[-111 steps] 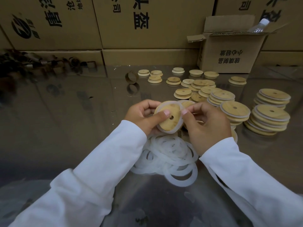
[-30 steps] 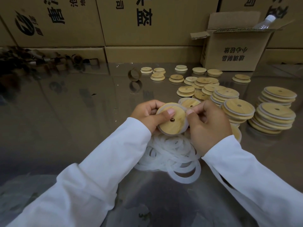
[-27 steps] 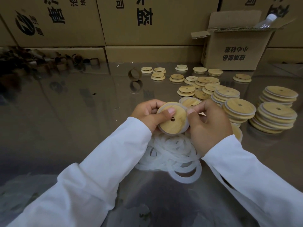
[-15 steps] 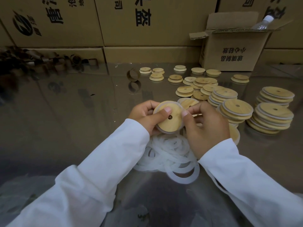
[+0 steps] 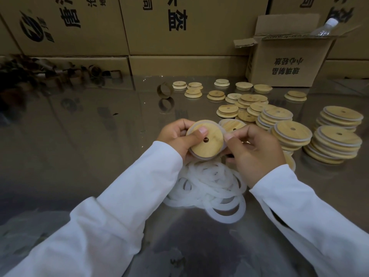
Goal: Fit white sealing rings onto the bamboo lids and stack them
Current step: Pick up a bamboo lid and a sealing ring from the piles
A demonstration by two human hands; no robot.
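Right, lid's up in front of me: my left hand (image 5: 175, 136) has its fingers (image 5: 201, 131) curled round the bamboo lid (image 5: 209, 143), thumb flat on the face beside the little hole, and my right hand (image 5: 257, 154) is pinching the white sealing ring (image 5: 200, 157) at the lid's right edge. The ring shows as a pale rim round most of the disc, so I'd say I'm in the seating step, working it into place on that right side. Whether it's fully home behind my fingers, I can't tell. Next move, I reckon: run the pinch round the rim until the ring lies even, then carry the lid over to the finished stacks (image 5: 337, 144) off to the right of my fingers. Loose rings (image 5: 211, 186) lie heaped on the tabletop (image 5: 99, 148) just beneath my fingers, bare lids (image 5: 227, 111) beyond them.
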